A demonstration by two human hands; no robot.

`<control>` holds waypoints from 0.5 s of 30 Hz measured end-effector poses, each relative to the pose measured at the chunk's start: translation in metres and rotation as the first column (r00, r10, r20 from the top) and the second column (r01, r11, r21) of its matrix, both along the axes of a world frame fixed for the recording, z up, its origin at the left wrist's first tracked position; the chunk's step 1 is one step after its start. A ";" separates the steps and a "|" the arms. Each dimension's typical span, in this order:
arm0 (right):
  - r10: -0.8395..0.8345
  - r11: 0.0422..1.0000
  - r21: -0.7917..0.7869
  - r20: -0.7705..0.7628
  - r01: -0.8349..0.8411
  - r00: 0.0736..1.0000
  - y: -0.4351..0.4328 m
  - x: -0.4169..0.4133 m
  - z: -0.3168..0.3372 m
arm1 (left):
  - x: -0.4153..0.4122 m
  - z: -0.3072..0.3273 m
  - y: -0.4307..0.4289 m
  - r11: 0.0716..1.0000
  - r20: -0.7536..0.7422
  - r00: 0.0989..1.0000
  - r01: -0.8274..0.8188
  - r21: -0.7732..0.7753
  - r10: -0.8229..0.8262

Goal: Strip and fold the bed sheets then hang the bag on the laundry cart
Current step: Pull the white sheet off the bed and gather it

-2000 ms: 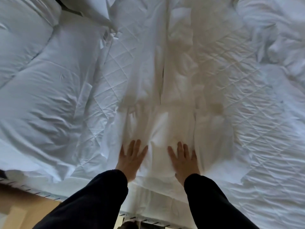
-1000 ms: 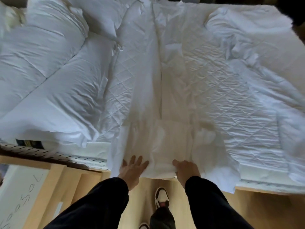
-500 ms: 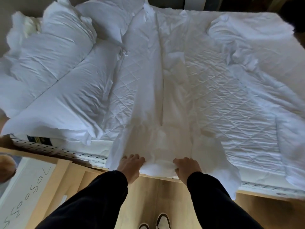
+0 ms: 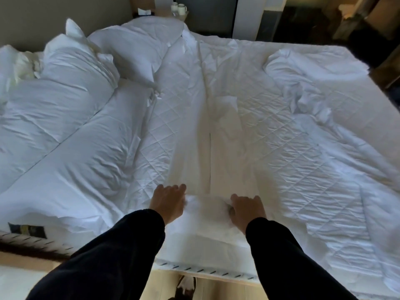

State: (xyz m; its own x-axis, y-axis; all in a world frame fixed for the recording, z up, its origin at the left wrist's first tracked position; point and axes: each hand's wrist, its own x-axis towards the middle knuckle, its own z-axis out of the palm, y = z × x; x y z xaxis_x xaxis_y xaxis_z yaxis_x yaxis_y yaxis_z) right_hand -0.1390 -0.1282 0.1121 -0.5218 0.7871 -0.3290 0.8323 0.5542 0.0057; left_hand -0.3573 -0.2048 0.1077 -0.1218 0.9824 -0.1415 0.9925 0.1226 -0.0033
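A white bed sheet point(image 4: 207, 131), folded into a long narrow strip, runs from the near edge of the bed to the far side over the quilted mattress pad point(image 4: 287, 152). My left hand point(image 4: 167, 202) and my right hand point(image 4: 246, 210) each grip the strip's near end, which is doubled over away from me and blurred between them. Both arms wear black sleeves. No bag or laundry cart is in view.
Pillows point(image 4: 65, 131) and bunched bedding lie on the left half of the bed. A crumpled white duvet point(image 4: 311, 83) lies at the right. A shelf with cups point(image 4: 178, 7) stands behind the bed. Wooden bed frame point(image 4: 216, 278) and my shoe show below.
My hands slid back to the sheet's near end at the bed's edge, closed on it, then carried it forward over the strip. The view lifted to show the whole bed.
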 end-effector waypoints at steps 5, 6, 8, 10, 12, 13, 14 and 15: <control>-0.036 0.934 0.350 -0.106 0.071 0.994 0.082 -0.042 0.000 | -0.046 -0.006 0.085 0.992 -0.142 0.990 0.030 0.122 -0.013; -0.076 0.915 0.384 -0.145 0.126 0.987 0.094 -0.049 -0.003 | -0.052 -0.008 0.098 0.991 -0.150 0.989 0.018 0.133 0.002; -0.132 0.908 0.369 -0.202 0.200 0.971 0.108 -0.060 -0.012 | -0.059 -0.013 0.114 0.994 -0.146 0.989 -0.020 0.105 0.035; -0.116 0.941 0.287 -0.224 0.179 0.968 0.109 -0.063 -0.031 | -0.058 -0.028 0.119 0.993 -0.159 0.987 0.000 0.116 0.019; -0.088 0.985 0.131 -0.178 0.112 0.980 0.103 -0.059 -0.049 | -0.052 -0.051 0.118 0.994 -0.111 0.991 0.086 0.067 -0.078; -0.078 0.995 0.059 -0.140 0.087 0.987 0.099 -0.055 -0.060 | -0.048 -0.065 0.115 0.990 -0.073 0.988 0.142 0.025 -0.140; -0.060 0.998 -0.030 -0.068 0.058 0.996 0.097 -0.049 -0.071 | -0.044 -0.078 0.113 0.983 -0.030 0.983 0.181 -0.021 -0.182; -0.042 0.993 -0.114 -0.017 0.040 0.999 0.097 -0.043 -0.081 | -0.041 -0.090 0.110 0.976 0.010 0.980 0.201 -0.081 -0.201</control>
